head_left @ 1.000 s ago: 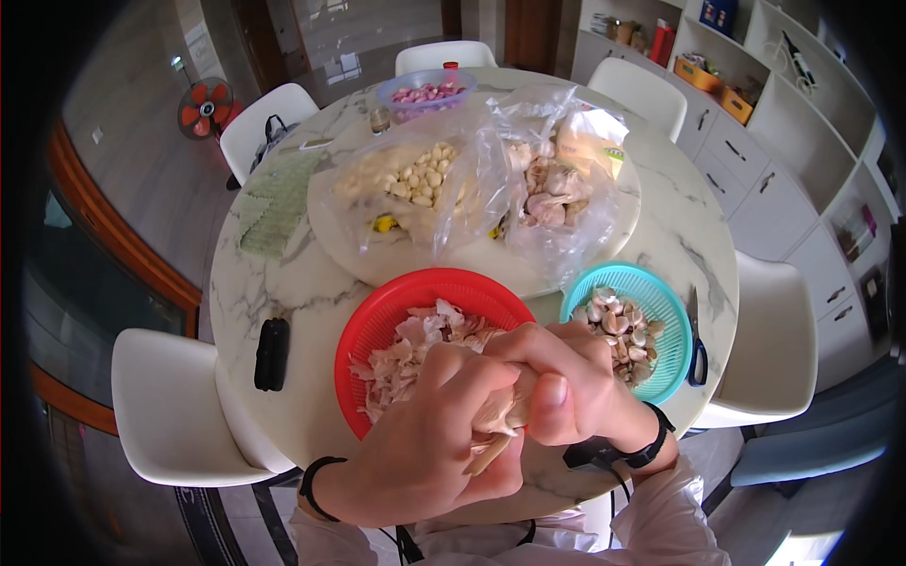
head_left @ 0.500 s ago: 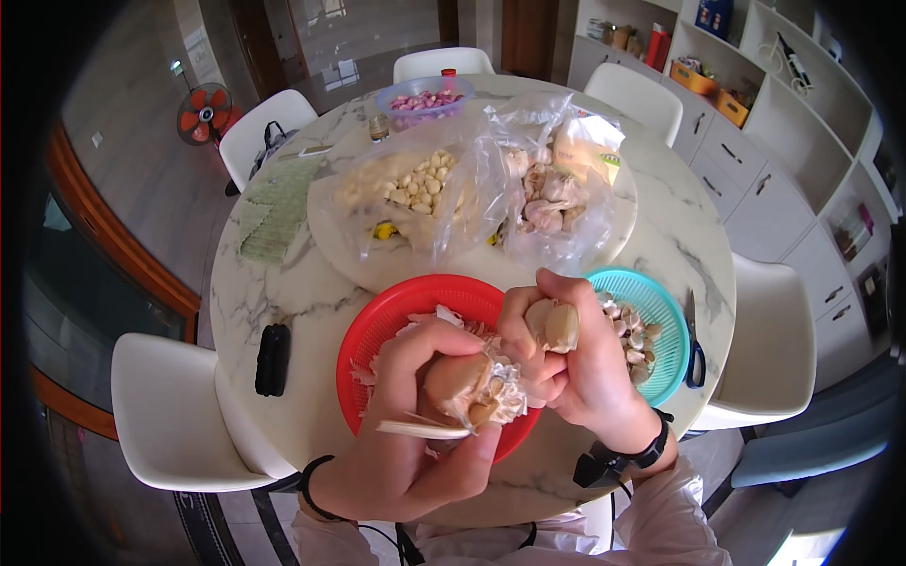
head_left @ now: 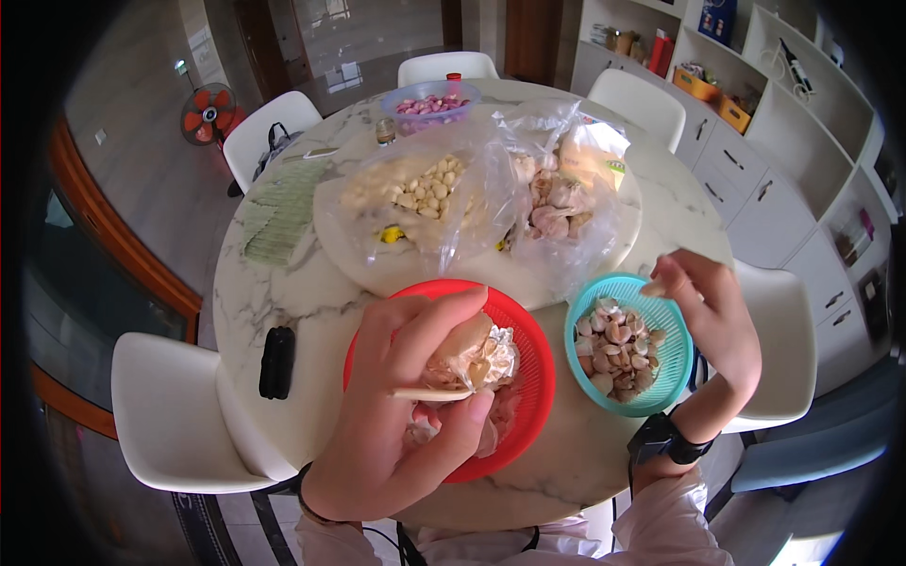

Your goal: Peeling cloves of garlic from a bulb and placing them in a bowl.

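Observation:
My left hand (head_left: 387, 415) is closed around a partly broken garlic bulb (head_left: 462, 354), its dry stem sticking out past my fingers. It hovers over a red plastic basket (head_left: 540, 377) that has papery garlic skins (head_left: 491, 429) in it. To the right stands a teal basket (head_left: 681, 354) with unpeeled garlic cloves (head_left: 618, 344) in it. Above that basket's right rim is my right hand (head_left: 713, 307), fingers loosely bent and apart. I see no clove in it.
Farther back lie a clear bag of peeled cloves (head_left: 429, 193) and a bag of whole garlic bulbs (head_left: 557, 208). Behind them sits a bowl of small purple-pink pieces (head_left: 432, 106). A green cloth (head_left: 278, 212) and a black case (head_left: 276, 363) are at left. Scissors (head_left: 698, 370) lie partly hidden beside the teal basket.
My right hand has moved right, from beside the bulb to over the teal basket, and the clove it held is out of its fingers. My left hand keeps the bulb, shifted slightly.

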A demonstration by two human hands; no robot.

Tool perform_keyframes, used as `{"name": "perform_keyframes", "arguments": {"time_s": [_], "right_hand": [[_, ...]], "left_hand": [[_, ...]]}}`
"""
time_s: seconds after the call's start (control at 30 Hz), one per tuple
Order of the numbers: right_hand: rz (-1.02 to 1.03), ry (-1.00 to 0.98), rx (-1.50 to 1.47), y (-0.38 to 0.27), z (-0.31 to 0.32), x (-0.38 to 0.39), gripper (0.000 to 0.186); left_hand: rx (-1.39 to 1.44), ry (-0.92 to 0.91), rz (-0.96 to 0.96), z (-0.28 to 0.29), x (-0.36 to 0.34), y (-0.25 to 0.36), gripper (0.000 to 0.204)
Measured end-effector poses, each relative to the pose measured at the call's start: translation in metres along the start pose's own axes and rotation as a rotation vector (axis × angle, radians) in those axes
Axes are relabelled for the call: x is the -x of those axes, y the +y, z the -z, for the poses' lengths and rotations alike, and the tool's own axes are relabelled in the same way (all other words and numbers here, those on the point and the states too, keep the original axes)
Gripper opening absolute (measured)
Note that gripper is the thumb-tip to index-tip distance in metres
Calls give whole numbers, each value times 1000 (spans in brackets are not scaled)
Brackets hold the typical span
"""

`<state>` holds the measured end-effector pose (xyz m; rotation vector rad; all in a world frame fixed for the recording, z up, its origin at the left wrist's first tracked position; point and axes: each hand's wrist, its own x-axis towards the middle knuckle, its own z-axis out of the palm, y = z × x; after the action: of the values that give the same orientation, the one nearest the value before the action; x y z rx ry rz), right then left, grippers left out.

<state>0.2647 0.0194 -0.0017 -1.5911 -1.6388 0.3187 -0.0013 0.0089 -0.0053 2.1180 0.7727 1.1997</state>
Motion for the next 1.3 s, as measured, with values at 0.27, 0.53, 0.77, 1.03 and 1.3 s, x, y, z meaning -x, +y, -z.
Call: {"name": "perform_keyframes", "arguments": {"time_s": [0.27, 0.53, 0.77, 1.03, 1.3], "right_hand": [[236, -223, -95, -38, -16, 18, 33], [518, -265, -492, -52, -53, 21, 33], [557, -65, -381, -54, -58, 25, 21], [619, -126, -417, -51, -53, 19, 14], [635, 46, -579, -50, -61, 23, 8]], "left_hand": [[123, -22, 171, -12, 3, 10, 57], [-245, -121, -38, -16, 0, 9, 46], [-90, -174, -135, -27, -2, 5, 53], [-169, -144, -200, -27, -1, 7, 54], [-71, -17, -206, -37, 8, 3, 50]]}}
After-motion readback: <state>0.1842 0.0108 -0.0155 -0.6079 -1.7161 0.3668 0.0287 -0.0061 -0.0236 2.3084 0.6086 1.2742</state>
